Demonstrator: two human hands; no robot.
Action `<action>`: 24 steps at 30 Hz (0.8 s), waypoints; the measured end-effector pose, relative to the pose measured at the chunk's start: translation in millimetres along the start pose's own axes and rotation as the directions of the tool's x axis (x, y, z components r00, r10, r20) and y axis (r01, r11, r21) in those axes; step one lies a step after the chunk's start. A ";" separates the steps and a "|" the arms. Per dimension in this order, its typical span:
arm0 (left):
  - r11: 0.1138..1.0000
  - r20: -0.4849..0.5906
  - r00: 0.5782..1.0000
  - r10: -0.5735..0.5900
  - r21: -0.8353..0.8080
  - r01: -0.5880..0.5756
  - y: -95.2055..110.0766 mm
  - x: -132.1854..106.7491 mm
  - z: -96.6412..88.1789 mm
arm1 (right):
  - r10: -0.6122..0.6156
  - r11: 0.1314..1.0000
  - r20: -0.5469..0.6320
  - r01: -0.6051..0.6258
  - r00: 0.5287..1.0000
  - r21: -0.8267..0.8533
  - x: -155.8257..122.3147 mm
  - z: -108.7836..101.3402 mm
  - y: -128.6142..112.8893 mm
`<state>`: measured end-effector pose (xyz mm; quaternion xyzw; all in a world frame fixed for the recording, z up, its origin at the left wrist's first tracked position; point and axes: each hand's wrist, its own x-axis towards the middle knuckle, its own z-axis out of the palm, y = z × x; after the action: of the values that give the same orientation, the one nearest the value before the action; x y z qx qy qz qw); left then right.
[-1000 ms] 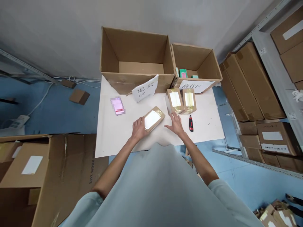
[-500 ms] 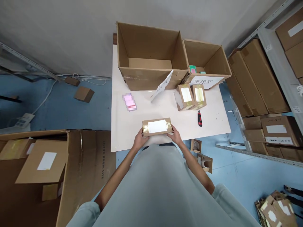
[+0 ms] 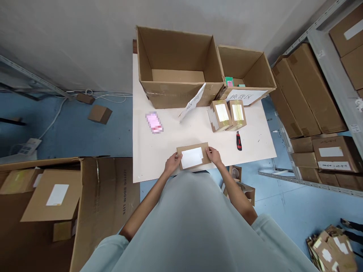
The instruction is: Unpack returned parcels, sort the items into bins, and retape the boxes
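Between my two hands is a small brown cardboard box with a white label on the face turned towards me. My left hand grips its left end, thumb on the labelled face. At the right end, my right hand grips the upper corner. The box is held at the front edge of the white table, close to my body. Further right, a red and black box cutter lies on the table. Behind it, two taped cardboard boxes with labels stand side by side.
A large open carton and a smaller open carton line the table's back. A folded white sign leans before them. A pixelated pink item lies left. A big carton stands at floor left; shelving rises at right.
The box has been turned in my hands, so a wider labelled face now shows instead of the taped narrow side. Both hands have shifted slightly right with it.
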<state>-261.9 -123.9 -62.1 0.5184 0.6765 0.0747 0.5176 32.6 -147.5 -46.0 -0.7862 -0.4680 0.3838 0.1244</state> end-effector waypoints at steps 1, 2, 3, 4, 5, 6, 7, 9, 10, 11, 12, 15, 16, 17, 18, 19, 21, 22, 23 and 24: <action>1.000 0.000 1.000 -0.013 0.009 0.013 1.6 2.5 1.8 | 0.004 1.000 0.016 -0.004 1.000 -0.008 3.6 1.1 -0.2; 1.000 -0.005 1.000 -0.024 0.019 0.024 3.1 4.5 2.7 | 0.006 1.000 0.029 -0.005 1.000 -0.017 6.2 1.8 0.2; 0.999 -0.018 0.999 -0.033 0.028 0.034 4.9 6.0 2.6 | 0.004 1.000 0.041 -0.003 0.999 -0.025 8.0 2.0 1.0; 0.998 -0.037 0.998 -0.041 0.036 0.043 7.3 7.3 1.4 | 0.000 1.000 0.050 0.002 0.999 -0.030 9.3 1.6 2.2; 0.998 -0.068 0.997 -0.042 0.038 0.045 11.0 8.8 -0.7 | -0.008 0.999 0.058 0.010 0.998 -0.035 10.3 0.4 3.4; 0.999 -0.114 0.993 -0.030 0.033 0.034 16.2 10.6 -3.7 | -0.017 0.999 0.064 0.020 0.998 -0.039 11.3 -1.6 4.5; 1.000 -0.171 0.985 -0.001 0.019 0.005 23.4 13.2 -7.5 | -0.028 0.999 0.067 0.031 0.997 -0.043 12.7 -4.3 5.4; 0.994 -0.305 0.947 0.096 -0.021 -0.107 43.8 21.3 -16.9 | -0.052 0.997 0.066 0.055 0.996 -0.050 17.4 -11.3 5.8; 0.983 -0.372 0.916 0.152 -0.035 -0.178 57.1 27.1 -22.2 | -0.066 0.996 0.065 0.070 0.996 -0.052 20.8 -15.6 5.1; 0.970 -0.430 0.881 0.200 -0.040 -0.240 71.9 33.9 -27.7 | -0.088 0.995 0.061 0.091 0.994 -0.051 25.1 -20.3 3.7; 0.957 -0.470 0.850 0.238 -0.034 -0.286 87.8 41.7 -33.2 | -0.118 0.992 0.058 0.121 0.991 -0.045 30.1 -25.3 1.6; 0.941 -0.552 0.783 0.286 0.007 -0.339 136.2 67.5 -47.7 | -0.239 0.971 0.045 0.239 0.970 -0.007 48.3 -41.5 -8.4; 0.942 -0.578 0.766 0.284 0.019 -0.335 150.4 75.6 -51.2 | -0.277 0.961 0.041 0.277 0.960 0.010 54.8 -46.9 -12.6; 0.945 -0.597 0.753 0.278 0.030 -0.326 162.9 82.8 -54.0 | -0.310 0.951 0.040 0.309 0.950 0.027 61.2 -52.1 -17.0; 0.948 -0.614 0.742 0.270 0.036 -0.316 173.2 88.8 -56.0 | -0.338 0.941 0.041 0.336 0.940 0.044 67.4 -57.0 -21.5; 0.952 -0.628 0.733 0.260 0.038 -0.305 181.2 93.5 -57.4 | -0.363 0.931 0.044 0.360 0.931 0.061 73.1 -61.3 -25.7; 0.956 -0.647 0.722 0.245 0.038 -0.290 190.6 98.6 -59.4 | -0.402 0.913 0.056 0.397 0.914 0.091 82.8 -68.1 -33.4; 0.958 -0.654 0.718 0.240 0.038 -0.285 192.4 99.4 -60.5 | -0.417 0.906 0.061 0.409 0.907 0.104 86.6 -70.5 -36.8; 0.959 -0.660 0.713 0.236 0.039 -0.282 192.8 99.4 -61.8 | -0.429 0.900 0.067 0.420 0.901 0.114 89.8 -72.3 -39.9; 0.959 -0.666 0.708 0.233 0.038 -0.280 192.4 99.0 -63.7 | -0.440 0.895 0.074 0.430 0.895 0.122 92.5 -73.7 -42.8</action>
<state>-184.1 67.7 27.8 0.5291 0.7347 0.3475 0.2440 82.9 -35.8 -17.6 -0.6340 -0.6173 0.4085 0.2238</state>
